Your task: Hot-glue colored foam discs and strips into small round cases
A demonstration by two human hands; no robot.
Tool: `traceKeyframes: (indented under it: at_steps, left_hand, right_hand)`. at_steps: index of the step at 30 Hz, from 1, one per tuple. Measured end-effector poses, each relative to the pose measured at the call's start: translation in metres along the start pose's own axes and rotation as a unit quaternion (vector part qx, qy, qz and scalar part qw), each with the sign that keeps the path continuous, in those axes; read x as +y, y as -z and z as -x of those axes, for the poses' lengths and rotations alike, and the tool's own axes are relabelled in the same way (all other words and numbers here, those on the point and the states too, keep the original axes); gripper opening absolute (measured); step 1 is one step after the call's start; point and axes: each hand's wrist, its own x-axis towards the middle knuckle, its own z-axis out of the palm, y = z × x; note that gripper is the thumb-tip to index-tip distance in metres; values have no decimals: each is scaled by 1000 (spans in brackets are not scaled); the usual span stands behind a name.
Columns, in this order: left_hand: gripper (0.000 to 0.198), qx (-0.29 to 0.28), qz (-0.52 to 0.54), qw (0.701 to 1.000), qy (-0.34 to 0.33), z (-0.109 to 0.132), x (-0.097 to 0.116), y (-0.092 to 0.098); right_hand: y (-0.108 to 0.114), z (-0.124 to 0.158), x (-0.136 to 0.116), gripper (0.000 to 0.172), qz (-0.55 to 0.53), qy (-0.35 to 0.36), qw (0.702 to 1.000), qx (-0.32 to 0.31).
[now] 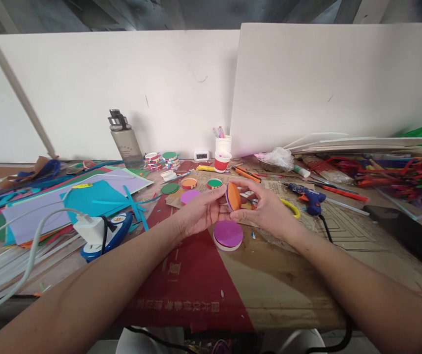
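Between my two hands, above the table's middle, an orange disc with a purple edge (234,196) is held tilted on its side. My left hand (207,206) grips its left edge with the fingers behind it. On the other side, my right hand (257,204) pinches the rim between thumb and fingers. Just below lies a purple disc (228,233) on top of a pale round piece. Another purple disc (190,197), a stack of green discs (169,188), an orange-topped round piece (189,183) and a green-topped one (214,184) lie behind my hands.
A blue glue gun (309,196) lies to the right, near a black phone-like slab (406,236). Coloured paper sheets (34,216) and a blue power strip (111,236) with cables fill the left. Paper cups (223,160), a water bottle (124,140) and a small clock (201,156) stand behind.
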Motion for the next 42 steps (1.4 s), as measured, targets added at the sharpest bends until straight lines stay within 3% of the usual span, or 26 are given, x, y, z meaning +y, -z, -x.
traceKeyframes:
  at_steps: [5, 10, 13, 15, 21, 24, 26, 29, 32, 35, 42]
  left_hand:
    - [31, 58, -32, 998, -17, 1, 4, -2]
    - [41, 183, -148, 970, -58, 2, 6, -1]
    - [38, 248, -199, 945, -75, 2, 6, -4]
    - [36, 263, -215, 937, -78, 2, 5, -7]
    - [28, 209, -256, 940, -87, 3, -2, -11]
    - [31, 180, -252, 944, -116, 3, -7, -10]
    - [38, 150, -231, 953, -124, 3, -10, -9]
    - [47, 102, -191, 967, -136, 1, -14, -8]
    - [56, 75, -171, 975, -121, 1, -14, -8]
    - [67, 55, -130, 987, -71, 1, -12, -10]
    - [68, 41, -45, 998, -31, -3, -10, -10]
  right_hand:
    - [-1, -2, 8, 64, 0, 13, 1000, 23]
    - [-2, -5, 11, 60, -32, -34, 997, 58]
    - [-3, -4, 11, 61, 26, -34, 994, 103]
    - [-4, -2, 10, 64, 69, -3, 992, 110]
    - [-4, 1, 7, 56, 121, 39, 984, 123]
    - [-3, 2, 9, 46, 166, 110, 972, 126]
    - [-5, 3, 10, 44, 206, 160, 959, 108]
    - [-9, 6, 7, 52, 229, 191, 954, 32]
    - [-13, 9, 1, 67, 202, 183, 961, -41]
    - [-13, 10, -1, 78, 163, 132, 977, -41]
    - [-15, 7, 3, 64, 184, 83, 979, 11]
